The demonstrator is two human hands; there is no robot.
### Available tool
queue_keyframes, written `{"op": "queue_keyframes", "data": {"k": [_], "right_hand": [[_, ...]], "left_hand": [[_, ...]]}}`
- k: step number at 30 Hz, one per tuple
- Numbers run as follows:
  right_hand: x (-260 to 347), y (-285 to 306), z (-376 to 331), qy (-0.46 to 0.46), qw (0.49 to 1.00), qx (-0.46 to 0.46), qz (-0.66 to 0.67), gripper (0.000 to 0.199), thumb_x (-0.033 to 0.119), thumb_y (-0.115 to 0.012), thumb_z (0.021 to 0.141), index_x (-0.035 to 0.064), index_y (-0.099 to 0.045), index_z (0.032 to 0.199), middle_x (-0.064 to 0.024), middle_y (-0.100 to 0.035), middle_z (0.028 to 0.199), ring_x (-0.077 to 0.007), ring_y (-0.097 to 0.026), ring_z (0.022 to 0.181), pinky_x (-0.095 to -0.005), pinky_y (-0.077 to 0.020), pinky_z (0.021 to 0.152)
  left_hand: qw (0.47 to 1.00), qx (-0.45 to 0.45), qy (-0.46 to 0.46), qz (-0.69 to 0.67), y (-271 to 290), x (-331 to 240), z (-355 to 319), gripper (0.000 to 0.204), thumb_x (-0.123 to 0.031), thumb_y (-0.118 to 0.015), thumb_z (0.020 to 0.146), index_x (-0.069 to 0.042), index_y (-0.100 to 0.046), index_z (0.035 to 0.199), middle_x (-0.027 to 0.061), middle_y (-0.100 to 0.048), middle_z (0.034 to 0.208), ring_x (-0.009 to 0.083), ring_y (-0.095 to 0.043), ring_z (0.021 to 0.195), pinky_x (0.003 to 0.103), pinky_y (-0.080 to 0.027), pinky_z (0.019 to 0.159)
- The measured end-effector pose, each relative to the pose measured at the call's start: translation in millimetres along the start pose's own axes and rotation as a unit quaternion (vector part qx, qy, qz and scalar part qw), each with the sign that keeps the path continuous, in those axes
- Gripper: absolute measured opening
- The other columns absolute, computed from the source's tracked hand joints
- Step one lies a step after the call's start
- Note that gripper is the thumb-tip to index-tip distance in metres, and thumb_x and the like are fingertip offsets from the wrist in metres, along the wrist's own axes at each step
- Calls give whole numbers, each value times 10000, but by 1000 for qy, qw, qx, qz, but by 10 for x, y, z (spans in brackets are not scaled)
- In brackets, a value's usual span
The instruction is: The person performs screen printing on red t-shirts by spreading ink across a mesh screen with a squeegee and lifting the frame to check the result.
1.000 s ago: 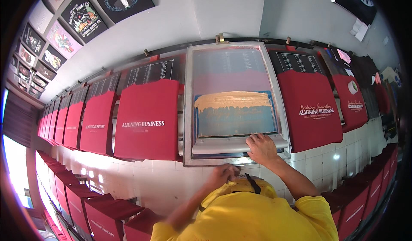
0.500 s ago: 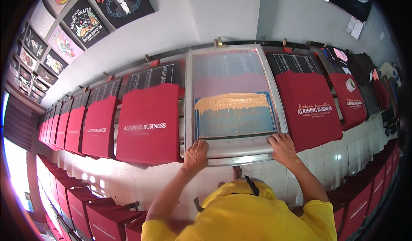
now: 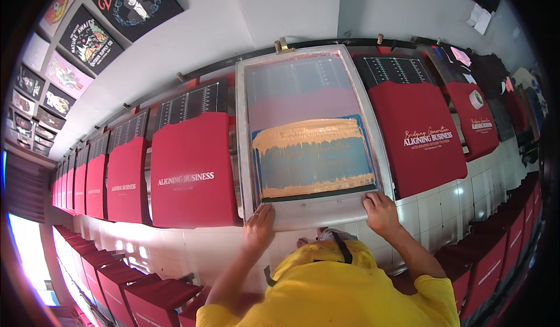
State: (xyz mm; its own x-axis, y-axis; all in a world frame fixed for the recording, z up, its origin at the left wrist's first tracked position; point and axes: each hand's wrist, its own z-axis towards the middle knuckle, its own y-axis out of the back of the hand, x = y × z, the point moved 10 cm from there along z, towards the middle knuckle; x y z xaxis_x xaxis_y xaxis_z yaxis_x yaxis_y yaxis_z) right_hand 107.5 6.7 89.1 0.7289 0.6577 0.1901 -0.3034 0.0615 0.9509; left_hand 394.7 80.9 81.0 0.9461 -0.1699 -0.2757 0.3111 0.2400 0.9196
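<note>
A screen printing frame (image 3: 318, 211) with a silver-grey metal rim lies over one station in the row. My left hand (image 3: 259, 227) grips its near left corner, fingers curled over the edge. At the near right corner, my right hand (image 3: 382, 213) holds the rim the same way. Thick peach-orange ink (image 3: 309, 130) forms a band across the middle of the mesh. A second, thinner ink band (image 3: 318, 186) runs along the near end. Between them the blue-grey stencil area (image 3: 315, 162) shows faint lettering. Through the far mesh, a dim reddish cloth is visible.
Dark red shirts lie on boards on both sides, such as the left shirt (image 3: 189, 152) and the right shirt (image 3: 417, 129), both with pale print. A small round tub (image 3: 476, 99) sits on a shirt farther right. Behind me stands another row of red shirts (image 3: 154, 292).
The view has shifted a little. The near ink band looks wider now, and the silver strip seen below the frame's near edge no longer shows. Both hands keep their hold.
</note>
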Motion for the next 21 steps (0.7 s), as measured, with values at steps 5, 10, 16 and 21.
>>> {"op": "queue_keyframes", "data": {"k": [5,10,16,21], "right_hand": [[-232,-174,400,7,1000,3,-24,279,34,-656,678,9,-652,956,-125,-663,1038,-291,-649,969,-392,-568,813],[-596,-292,1170,-11,998,33,-53,229,36,-665,682,20,-649,910,-125,-669,989,-291,-657,952,-392,-572,768],[-787,-151,1727,-2,999,51,-11,130,36,-652,732,23,-642,861,-135,-660,882,-325,-663,899,-429,-561,780],[-599,69,1349,-5,999,54,-5,243,29,-675,702,31,-632,941,-123,-652,972,-331,-644,951,-433,-556,793]], "left_hand": [[1000,12,-5,7,-108,214,388,350,60,-588,726,-19,-639,1063,109,-659,1142,271,-685,1024,363,-587,776],[999,28,-5,-18,-187,569,1129,331,50,-611,710,-29,-632,1031,137,-664,1117,322,-678,983,387,-578,764],[992,114,45,-13,-212,840,1658,306,11,-635,726,-33,-655,1029,163,-689,1026,352,-680,950,441,-555,827],[997,79,26,-5,-6,620,1329,343,43,-616,721,-35,-625,1055,152,-669,1120,343,-672,987,434,-569,812]]}}
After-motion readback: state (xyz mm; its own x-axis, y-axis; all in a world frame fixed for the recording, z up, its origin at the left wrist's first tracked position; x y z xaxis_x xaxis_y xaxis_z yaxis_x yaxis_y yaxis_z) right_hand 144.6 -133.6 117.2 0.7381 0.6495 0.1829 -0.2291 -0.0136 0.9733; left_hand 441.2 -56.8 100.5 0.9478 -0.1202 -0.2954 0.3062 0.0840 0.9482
